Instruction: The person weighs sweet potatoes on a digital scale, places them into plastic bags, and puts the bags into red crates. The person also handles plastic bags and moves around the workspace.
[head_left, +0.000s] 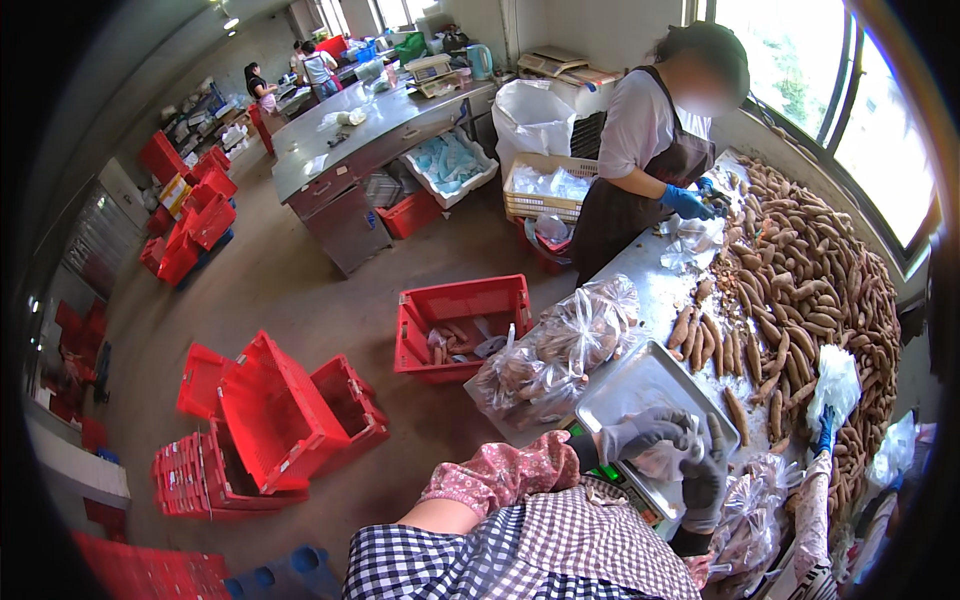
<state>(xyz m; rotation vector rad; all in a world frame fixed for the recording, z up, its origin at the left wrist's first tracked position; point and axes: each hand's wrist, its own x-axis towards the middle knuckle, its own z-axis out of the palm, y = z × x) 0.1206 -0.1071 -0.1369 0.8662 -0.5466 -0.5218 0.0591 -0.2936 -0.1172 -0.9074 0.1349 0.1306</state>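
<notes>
My left hand (649, 436), in a grey glove, reaches over a shallow metal scale pan (622, 375) and grips the gathered neck of a clear plastic bag (660, 461). Close on its right is my right hand (703, 487), gloved alike, with its fingers around the same bag neck and one finger pointing up. The bag's body rests low in the pan; its contents are mostly hidden by my hands. Green lights glow on the weighing scale (611, 472) under the pan. Filled, knotted bags (589, 330) lie beyond the pan, and more bags (750, 510) sit to my right.
Sweet potatoes (810, 277) are heaped along the window side of the metal table (652, 289). A co-worker (652, 142) in blue gloves stands across. Another person's sleeved arm (814, 495) reaches in at right. Red crates (461, 300) stand on the floor, several stacked (262, 412) at left.
</notes>
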